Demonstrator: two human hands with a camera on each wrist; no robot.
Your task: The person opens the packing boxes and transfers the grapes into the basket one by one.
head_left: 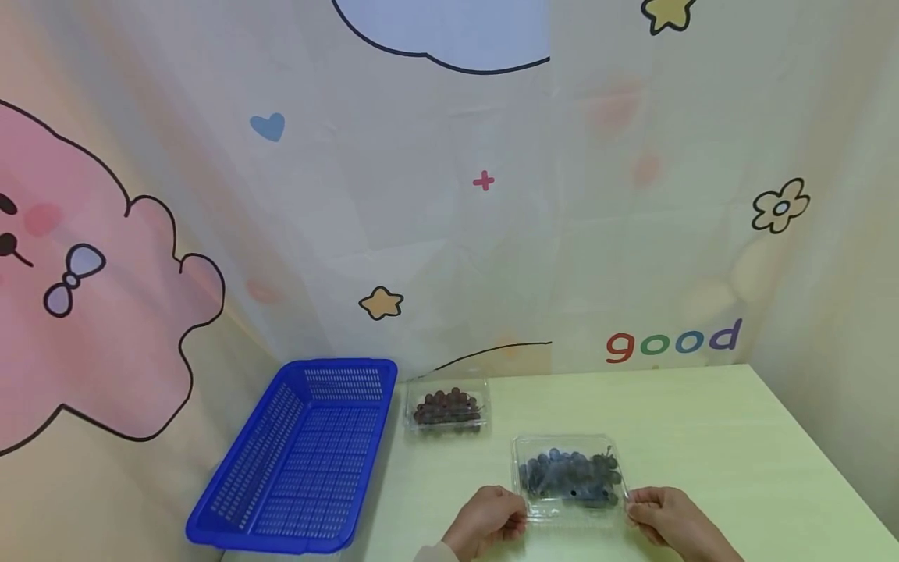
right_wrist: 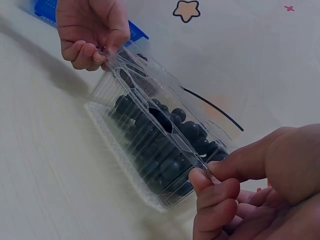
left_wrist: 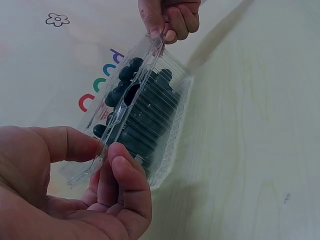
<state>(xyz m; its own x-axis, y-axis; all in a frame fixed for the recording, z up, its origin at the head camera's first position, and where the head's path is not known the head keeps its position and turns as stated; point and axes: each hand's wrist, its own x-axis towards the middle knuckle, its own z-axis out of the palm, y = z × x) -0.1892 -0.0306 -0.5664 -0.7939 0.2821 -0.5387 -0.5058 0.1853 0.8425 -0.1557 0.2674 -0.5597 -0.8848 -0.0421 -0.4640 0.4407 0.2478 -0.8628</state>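
A clear plastic clamshell box (head_left: 572, 511) of dark grapes (head_left: 569, 472) is at the front of the table, its lid down over the fruit. My left hand (head_left: 492, 515) pinches its near left corner at the rim between thumb and fingers. On the opposite side my right hand (head_left: 667, 515) pinches the near right corner the same way. In the left wrist view, the left hand (left_wrist: 95, 185) has the rim's edge between thumb and forefinger. The right wrist view has the right hand (right_wrist: 250, 185) on the lip at the other end, with vent holes along the seam between the hands.
A blue plastic basket (head_left: 368, 484) with slatted sides stands on the left of the pale table (head_left: 702, 421). Between it and the back wall curtain (head_left: 435, 234) sits a second clear box (head_left: 414, 425) of reddish grapes (head_left: 449, 410).
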